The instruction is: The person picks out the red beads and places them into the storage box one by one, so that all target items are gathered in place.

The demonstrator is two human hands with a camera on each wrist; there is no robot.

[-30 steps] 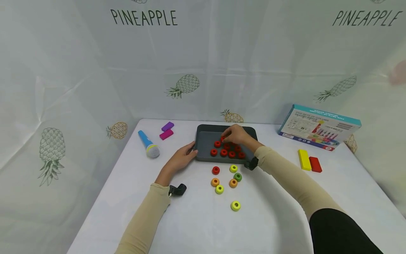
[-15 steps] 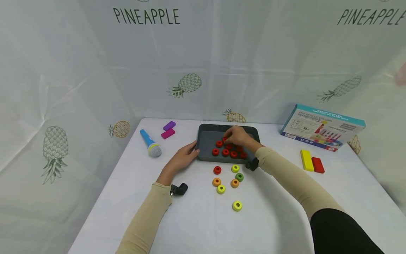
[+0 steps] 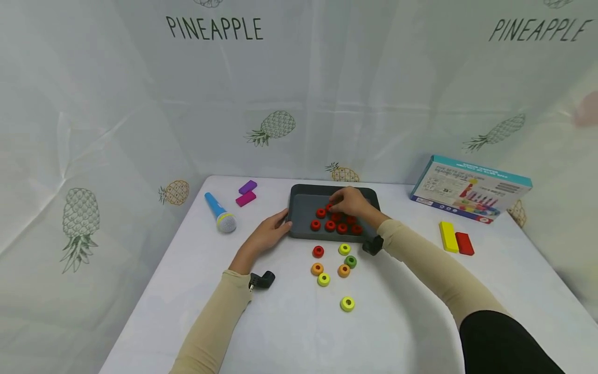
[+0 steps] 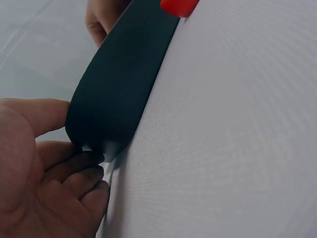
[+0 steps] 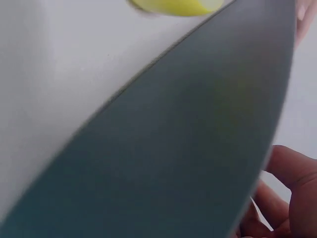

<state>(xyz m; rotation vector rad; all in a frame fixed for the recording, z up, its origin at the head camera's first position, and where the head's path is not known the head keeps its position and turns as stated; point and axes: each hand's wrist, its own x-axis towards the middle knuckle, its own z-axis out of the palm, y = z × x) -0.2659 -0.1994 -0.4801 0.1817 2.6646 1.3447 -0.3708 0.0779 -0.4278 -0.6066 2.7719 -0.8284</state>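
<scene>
A dark grey tray (image 3: 303, 208) lies near the back edge of the table, with several red rings (image 3: 330, 226) inside it. At its left side my left hand (image 3: 267, 232) grips the rim; in the left wrist view the thumb presses the tray wall (image 4: 119, 74) and the fingers curl at the corner. Over the tray, my right hand (image 3: 350, 201) pinches a red ring (image 3: 329, 208) between thumb and fingertips. In the right wrist view the tray's wall hides most of that hand (image 5: 292, 193) and the ring.
In front of the tray lie a red ring (image 3: 318, 251), a green one (image 3: 350, 261), and several yellow and orange rings. A toy microphone (image 3: 219, 212) and purple and pink blocks (image 3: 245, 199) are left; yellow and red blocks (image 3: 448, 237) and a box (image 3: 471, 188) are right.
</scene>
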